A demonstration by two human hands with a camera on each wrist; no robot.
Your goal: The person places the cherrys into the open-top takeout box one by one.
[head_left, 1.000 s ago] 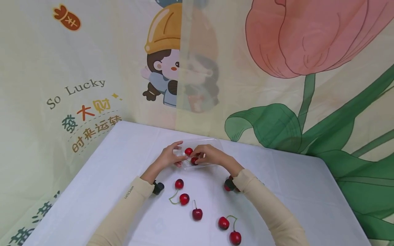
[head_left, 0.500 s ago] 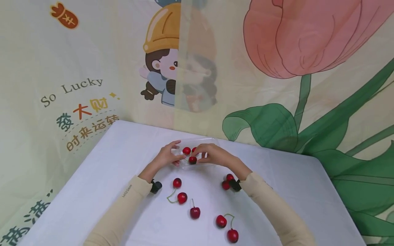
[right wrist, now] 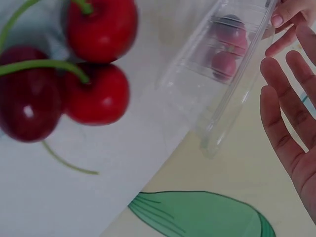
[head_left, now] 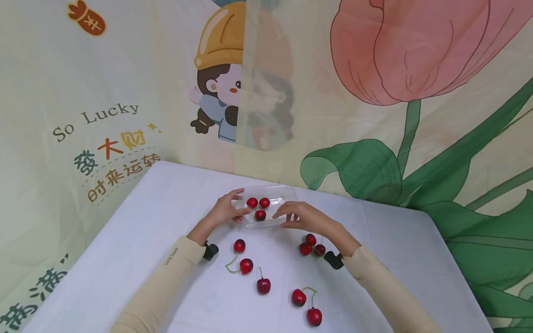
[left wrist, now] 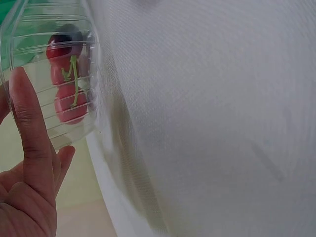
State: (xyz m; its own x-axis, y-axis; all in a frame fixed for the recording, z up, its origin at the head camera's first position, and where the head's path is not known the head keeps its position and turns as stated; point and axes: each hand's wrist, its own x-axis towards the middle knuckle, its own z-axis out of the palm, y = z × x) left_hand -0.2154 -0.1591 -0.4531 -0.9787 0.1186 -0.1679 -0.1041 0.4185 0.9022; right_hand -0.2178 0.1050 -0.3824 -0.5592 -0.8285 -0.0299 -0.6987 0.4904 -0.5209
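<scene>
While the left hand [head_left: 223, 210] held the left end of the clear container [head_left: 276, 196] between thumb and fingers, the right hand [head_left: 306, 217] was at its lower right corner, fingers parted and holding nothing. Whether the right fingertips touched the rim could not be told from the head view; the right wrist view showed them apart from the plastic wall. The container stood just above the middle of the frame, between the two hands, its hollow side up and its long axis running left to right, the right end slightly higher in the frame.

Three cherries [head_left: 260, 215] lay inside, grouped toward the left hand, two side by side and one below them. Green stems [left wrist: 75, 81] showed among them through the plastic in the left wrist view.

On the white desk [head_left: 208, 300], a cherry pair [head_left: 246, 266] lay below the left hand, one fruit up and left of the other, its joined stems bent out to the left. Right of it and lower, a single cherry [head_left: 263, 286] pointed its stem toward the top of the frame. Lower right, a second pair [head_left: 314, 317] slanted down to the right, its stems arching above. A cluster of three cherries [head_left: 305, 249] lay below the right hand, near the black wrist camera [head_left: 334, 260].
</scene>
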